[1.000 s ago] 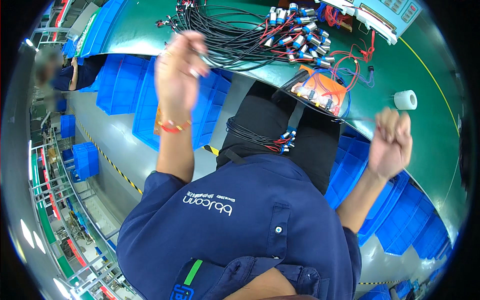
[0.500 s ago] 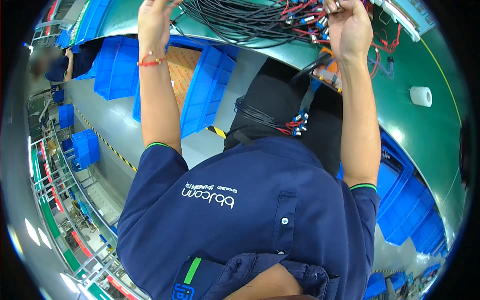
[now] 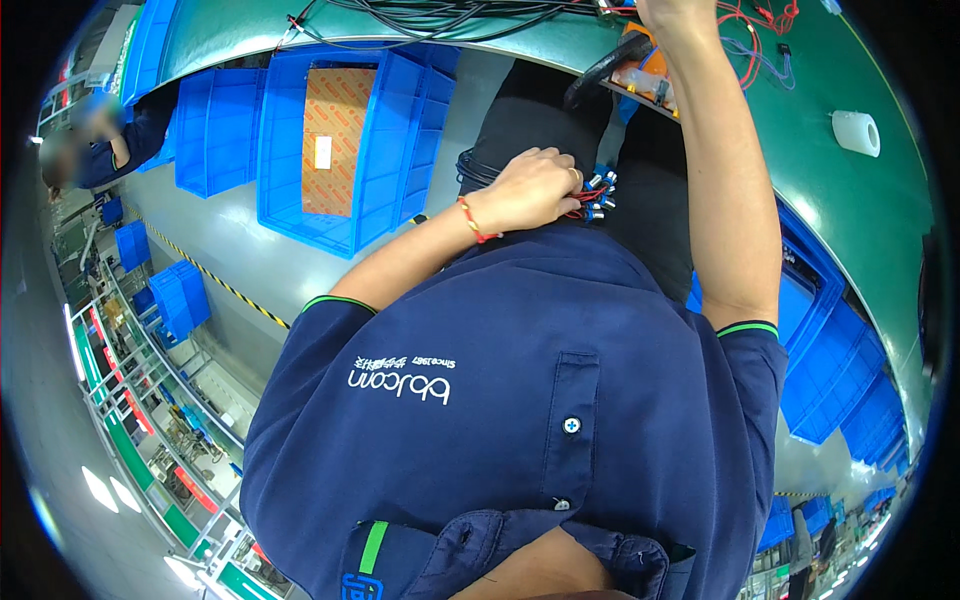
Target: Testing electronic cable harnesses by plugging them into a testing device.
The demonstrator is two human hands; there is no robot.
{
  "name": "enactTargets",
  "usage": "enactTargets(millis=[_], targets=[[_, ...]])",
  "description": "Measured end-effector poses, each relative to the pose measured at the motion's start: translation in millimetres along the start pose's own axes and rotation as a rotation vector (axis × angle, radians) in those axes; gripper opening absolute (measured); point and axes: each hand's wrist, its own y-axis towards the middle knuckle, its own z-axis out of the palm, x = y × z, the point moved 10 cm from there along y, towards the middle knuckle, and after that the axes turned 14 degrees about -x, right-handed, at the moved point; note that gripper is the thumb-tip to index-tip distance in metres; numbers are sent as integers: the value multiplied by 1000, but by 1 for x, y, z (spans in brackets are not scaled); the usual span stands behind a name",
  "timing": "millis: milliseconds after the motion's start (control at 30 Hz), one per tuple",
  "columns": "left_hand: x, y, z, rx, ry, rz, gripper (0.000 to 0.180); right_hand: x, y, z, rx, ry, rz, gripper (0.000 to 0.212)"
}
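My left hand [image 3: 535, 188] lies across my lap, its fingers curled over a bundle of black cables [image 3: 474, 168]. Red wires and blue-and-silver connectors [image 3: 600, 196] stick out beyond the fingertips. How deep the grip goes is hidden under the palm. At the top edge, above the green table, my right hand [image 3: 680, 12] is partly cut off and its fingers do not show. Beside it runs a pile of long black cables [image 3: 480, 10] along the table's near edge. Red and purple wires [image 3: 765, 50] lie to the right of that hand.
An orange holder with a black handle [image 3: 640, 78] sits at the table edge [image 3: 815, 95] beneath my right wrist. A white roll [image 3: 857, 133] stands on the table. Blue bins [image 3: 400, 160] are at left, one holding a patterned orange box [image 3: 337, 140]. A co-worker [image 3: 95, 150] sits far left.
My left hand has come down from the table to the cable bundle on my lap. The right hand has shifted up, partly out of the picture. The whole view has tilted.
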Motion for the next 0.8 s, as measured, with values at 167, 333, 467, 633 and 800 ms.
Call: enactTargets(millis=[167,333,467,633,800], targets=[[-8,5,20,-35,222,95,11,69,-59,9,-164,-684,-869,19],[8,0,-15,-77,-319,-347,13,45,-146,-12,306,-749,-823,23],[-9,0,-33,-40,-1048,-452,13,18,-197,-56,396,-874,-485,20],[-42,27,-81,-14,-812,-307,18,-11,-212,-169,158,-405,420,18],[-41,40,-130,-247,-557,-109,17,78,-183,-327,-437,507,225,17]])
